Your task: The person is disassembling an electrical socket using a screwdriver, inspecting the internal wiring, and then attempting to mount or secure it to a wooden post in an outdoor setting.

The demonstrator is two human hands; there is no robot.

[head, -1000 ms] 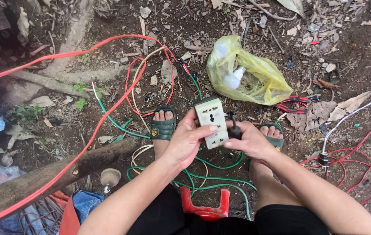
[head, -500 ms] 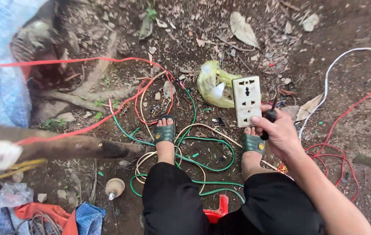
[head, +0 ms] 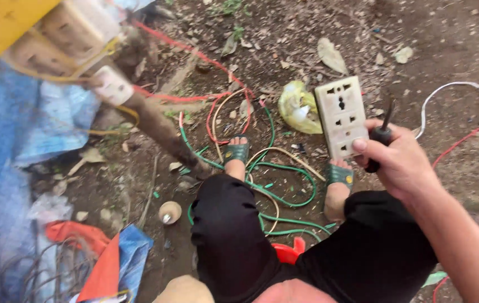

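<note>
So the right hand [head: 401,160] sat at the right of the frame, fingers wrapped around both a cream rectangular plastic multi-socket outlet plate [head: 341,116] and a black-handled screwdriver [head: 380,138], with the plate held upright just above the right foot in its green sandal [head: 340,175]. The left hand wasn't anywhere in the shot, so can't tell what it was doing. Green and red wires [head: 284,168] lay tangled on the dirt around both feet, and a crumpled yellow plastic bag [head: 297,106] sat just left of the plate.
</note>
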